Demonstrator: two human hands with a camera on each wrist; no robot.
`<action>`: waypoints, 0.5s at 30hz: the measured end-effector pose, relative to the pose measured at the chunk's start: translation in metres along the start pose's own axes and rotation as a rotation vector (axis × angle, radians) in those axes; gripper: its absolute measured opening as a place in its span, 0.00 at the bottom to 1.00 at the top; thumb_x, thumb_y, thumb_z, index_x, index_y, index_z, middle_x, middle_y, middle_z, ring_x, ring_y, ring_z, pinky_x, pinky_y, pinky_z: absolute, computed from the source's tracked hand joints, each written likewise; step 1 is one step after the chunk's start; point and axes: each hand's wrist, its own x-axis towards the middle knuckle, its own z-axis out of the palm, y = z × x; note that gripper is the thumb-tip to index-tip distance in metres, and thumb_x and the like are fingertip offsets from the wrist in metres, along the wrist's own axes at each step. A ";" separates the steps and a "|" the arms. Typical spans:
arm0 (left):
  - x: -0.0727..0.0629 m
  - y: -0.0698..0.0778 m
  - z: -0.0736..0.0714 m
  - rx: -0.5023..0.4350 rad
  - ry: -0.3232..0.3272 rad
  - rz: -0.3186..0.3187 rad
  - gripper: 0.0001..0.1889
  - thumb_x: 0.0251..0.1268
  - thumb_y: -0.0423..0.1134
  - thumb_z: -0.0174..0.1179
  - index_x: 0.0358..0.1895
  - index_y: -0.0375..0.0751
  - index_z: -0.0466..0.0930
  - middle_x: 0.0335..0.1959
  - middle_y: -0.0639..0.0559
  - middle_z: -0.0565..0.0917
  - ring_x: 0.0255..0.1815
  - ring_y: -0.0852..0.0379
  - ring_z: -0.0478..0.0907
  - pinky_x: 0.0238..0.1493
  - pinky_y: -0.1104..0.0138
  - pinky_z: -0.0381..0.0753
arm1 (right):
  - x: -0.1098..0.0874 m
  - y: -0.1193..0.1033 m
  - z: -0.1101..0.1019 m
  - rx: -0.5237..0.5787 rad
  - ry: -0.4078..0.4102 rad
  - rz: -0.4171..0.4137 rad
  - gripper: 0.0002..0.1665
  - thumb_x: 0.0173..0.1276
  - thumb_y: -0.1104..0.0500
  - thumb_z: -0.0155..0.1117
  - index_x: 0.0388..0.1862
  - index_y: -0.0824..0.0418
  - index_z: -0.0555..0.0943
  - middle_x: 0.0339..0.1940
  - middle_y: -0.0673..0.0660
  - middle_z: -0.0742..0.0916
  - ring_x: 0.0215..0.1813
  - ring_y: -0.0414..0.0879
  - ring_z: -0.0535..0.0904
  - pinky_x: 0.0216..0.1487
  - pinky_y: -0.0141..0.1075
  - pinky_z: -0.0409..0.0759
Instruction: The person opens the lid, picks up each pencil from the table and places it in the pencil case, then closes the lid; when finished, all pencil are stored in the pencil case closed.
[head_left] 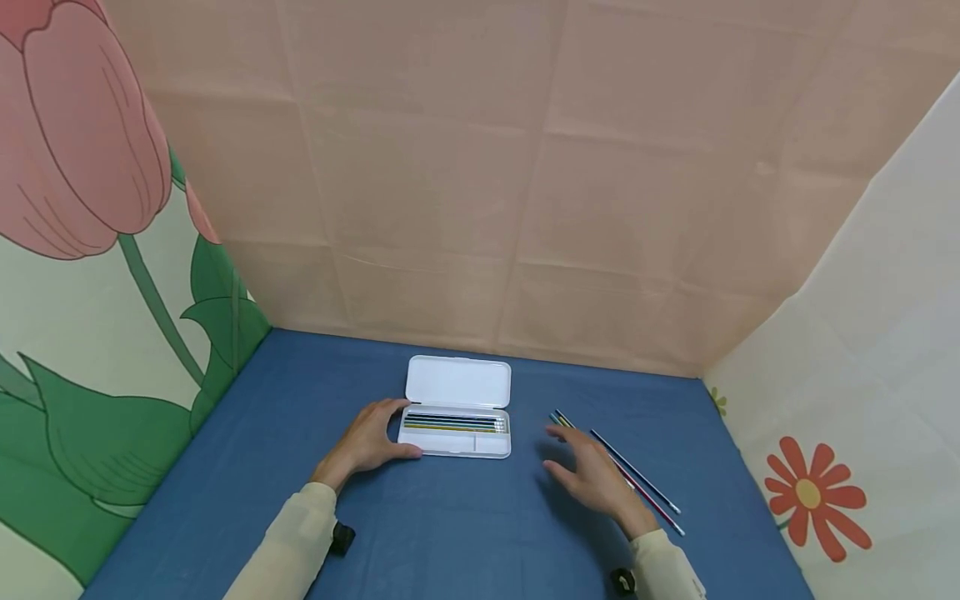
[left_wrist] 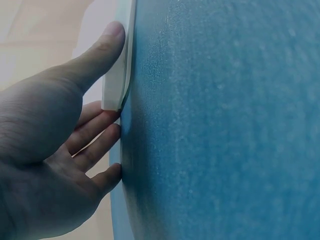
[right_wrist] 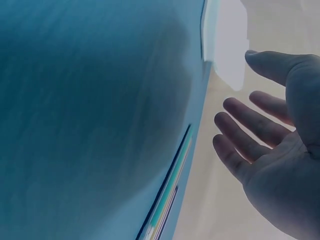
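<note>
A white pencil case [head_left: 450, 447] lies on the blue tabletop, its lid [head_left: 457, 381] folded back. Several pencils [head_left: 450, 422] lie side by side in its rear compartment. My left hand [head_left: 367, 437] holds the case's left end, thumb at the front corner and fingers towards the back; in the left wrist view the thumb [left_wrist: 102, 47] lies along the case's edge. To the right, my right hand [head_left: 588, 475] hovers with fingers spread and holds nothing. Beneath and beside it lie several loose pencils [head_left: 636, 471], one of them red [head_left: 660, 507], partly hidden by the hand.
The blue cloth-covered table [head_left: 465, 525] ends at a beige wall hanging [head_left: 480, 208] behind. A flower-printed panel [head_left: 82, 333] borders the left side, and a white panel with a red flower [head_left: 807, 494] the right.
</note>
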 end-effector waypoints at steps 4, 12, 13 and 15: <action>0.000 0.000 0.000 -0.002 -0.001 0.001 0.53 0.59 0.55 0.88 0.84 0.38 0.73 0.84 0.31 0.74 0.85 0.26 0.70 0.84 0.29 0.69 | -0.008 0.010 -0.006 0.011 -0.007 0.037 0.35 0.77 0.57 0.80 0.79 0.60 0.81 0.70 0.58 0.91 0.70 0.58 0.88 0.73 0.64 0.84; 0.000 0.001 -0.001 -0.005 -0.001 -0.004 0.53 0.59 0.55 0.88 0.84 0.38 0.73 0.85 0.31 0.73 0.86 0.26 0.69 0.85 0.28 0.69 | -0.024 0.026 -0.019 0.031 -0.027 0.103 0.36 0.79 0.56 0.78 0.81 0.60 0.79 0.75 0.63 0.87 0.76 0.64 0.84 0.75 0.67 0.82; -0.001 0.001 -0.001 -0.007 -0.001 -0.005 0.53 0.59 0.55 0.88 0.84 0.38 0.73 0.85 0.31 0.73 0.86 0.26 0.69 0.85 0.28 0.69 | -0.026 0.028 -0.020 0.031 -0.024 0.108 0.36 0.79 0.56 0.78 0.81 0.61 0.79 0.76 0.64 0.87 0.76 0.65 0.84 0.74 0.68 0.83; -0.001 0.001 0.000 -0.010 -0.001 -0.006 0.53 0.59 0.54 0.88 0.84 0.38 0.73 0.85 0.31 0.73 0.86 0.26 0.69 0.85 0.28 0.68 | -0.029 0.032 -0.021 0.030 -0.013 0.113 0.36 0.78 0.57 0.79 0.80 0.62 0.79 0.75 0.66 0.87 0.75 0.66 0.85 0.73 0.68 0.83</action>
